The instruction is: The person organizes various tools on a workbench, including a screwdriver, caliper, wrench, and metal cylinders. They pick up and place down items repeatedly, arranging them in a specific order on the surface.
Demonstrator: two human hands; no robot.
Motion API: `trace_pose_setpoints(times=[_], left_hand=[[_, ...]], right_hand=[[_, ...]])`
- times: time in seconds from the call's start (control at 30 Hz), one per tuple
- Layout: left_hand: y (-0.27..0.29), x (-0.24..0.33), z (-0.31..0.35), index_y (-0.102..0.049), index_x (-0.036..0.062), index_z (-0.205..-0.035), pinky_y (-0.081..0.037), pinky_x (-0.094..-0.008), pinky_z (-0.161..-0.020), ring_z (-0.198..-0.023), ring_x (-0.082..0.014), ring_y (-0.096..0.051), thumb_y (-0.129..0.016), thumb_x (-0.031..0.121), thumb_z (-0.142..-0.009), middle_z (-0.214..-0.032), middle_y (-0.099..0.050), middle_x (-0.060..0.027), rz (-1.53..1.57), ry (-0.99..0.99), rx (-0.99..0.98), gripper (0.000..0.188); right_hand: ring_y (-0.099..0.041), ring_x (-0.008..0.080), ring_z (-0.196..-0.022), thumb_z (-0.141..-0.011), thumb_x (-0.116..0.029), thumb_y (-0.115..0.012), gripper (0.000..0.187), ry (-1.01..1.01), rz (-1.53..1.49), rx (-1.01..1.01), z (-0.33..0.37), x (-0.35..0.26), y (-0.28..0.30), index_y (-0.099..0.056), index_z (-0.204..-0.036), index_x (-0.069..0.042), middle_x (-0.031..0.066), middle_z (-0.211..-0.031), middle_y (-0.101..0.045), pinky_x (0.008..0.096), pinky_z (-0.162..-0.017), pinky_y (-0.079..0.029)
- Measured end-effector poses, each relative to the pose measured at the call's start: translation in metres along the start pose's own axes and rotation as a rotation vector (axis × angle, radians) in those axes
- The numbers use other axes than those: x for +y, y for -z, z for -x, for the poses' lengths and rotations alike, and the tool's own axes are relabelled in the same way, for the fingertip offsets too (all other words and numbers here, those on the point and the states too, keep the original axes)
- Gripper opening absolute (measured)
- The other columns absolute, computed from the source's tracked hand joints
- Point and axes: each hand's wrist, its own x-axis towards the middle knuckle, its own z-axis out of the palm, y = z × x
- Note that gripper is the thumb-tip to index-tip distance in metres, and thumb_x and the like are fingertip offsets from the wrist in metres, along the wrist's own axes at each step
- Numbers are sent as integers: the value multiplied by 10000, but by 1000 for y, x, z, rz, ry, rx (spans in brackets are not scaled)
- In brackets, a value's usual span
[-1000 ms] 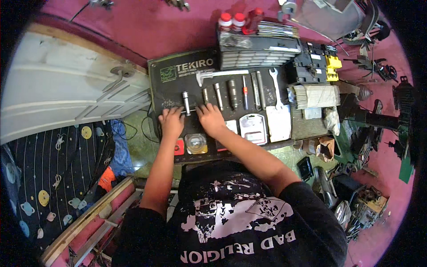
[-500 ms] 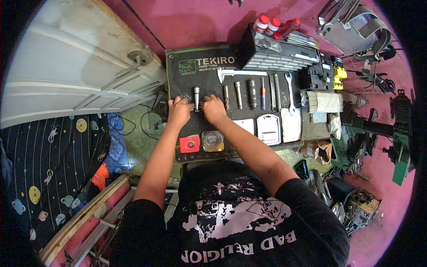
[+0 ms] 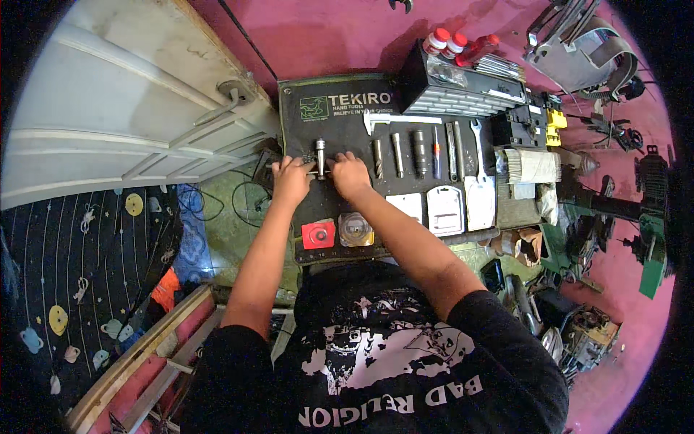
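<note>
A chrome socket tool (image 3: pixel 321 153) with a crosswise bar is between my hands, over the left part of a dark tool mat (image 3: pixel 303 134). My left hand (image 3: pixel 292 179) is closed around the bar on one side, and a thin bar end pokes out past it. On the other side my right hand (image 3: pixel 349 176) closes over the bar too, its fingers curled and partly hidden. Just right of that hand lie a fluted drill bit (image 3: pixel 378 158), a chrome extension (image 3: pixel 397 155) and a dark socket tool (image 3: pixel 420 153).
Above the tools lies a caliper (image 3: pixel 401 119); a combination wrench (image 3: pixel 478 148) is farther right. Nearer me are a red packet (image 3: pixel 318 234) and a round clear case (image 3: pixel 355 229). A dark toolbox (image 3: pixel 426 83) stands at the back, a white door (image 3: pixel 144 108) on the left.
The mat and its tools have shifted slightly right in the picture, while my hands and the socket tool stay nearly in place. The bar end now shows left of my left hand.
</note>
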Motion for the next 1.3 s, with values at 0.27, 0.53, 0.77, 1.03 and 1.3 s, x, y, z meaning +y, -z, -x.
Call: trace_pose_setpoints(times=[0.27,0.53,0.77,1.03,1.3], left_hand=[[17,47,15,-710,144,-1254,-418,-519,-954,-1167,-308,-561,-673,132,-874,-1194,-684,-68,106,129,193,382],[-19,162,-67,-743,29,-1085,-574,-532,-804,-911,-443,-720,-758,358,-877,-947,-746,-233,403,295,-76,390],[-35,144,-90,-760,16,-898,-586,-514,-780,-888,-435,-729,-824,398,-809,-928,-748,-235,331,408,-125,398],[-24,118,-81,-770,11,-892,-586,-516,-815,-892,-432,-731,-798,389,-825,-933,-749,-239,258,408,-126,385],[-30,114,-78,-785,50,-889,-585,-501,-776,-836,-408,-735,-793,390,-836,-880,-750,-210,246,424,-82,344]], right_hand=[[-608,312,-1128,-901,-229,-693,389,-304,-76,251,68,35,32,-659,-1253,-67,133,-1128,-655,420,-948,-526],[-701,386,-931,-910,-181,-667,207,-462,-135,216,67,71,0,-650,-1020,-7,195,-973,-729,487,-797,-589],[-698,384,-1003,-884,-45,-612,205,-541,-310,109,45,40,32,-655,-1065,42,225,-1054,-723,465,-864,-586],[-688,381,-1026,-891,-42,-611,174,-471,-341,164,35,27,11,-627,-1054,16,224,-1078,-712,464,-871,-584],[-684,410,-1018,-870,-85,-663,249,-549,-432,100,34,24,20,-598,-1086,19,252,-1069,-701,493,-872,-574]])
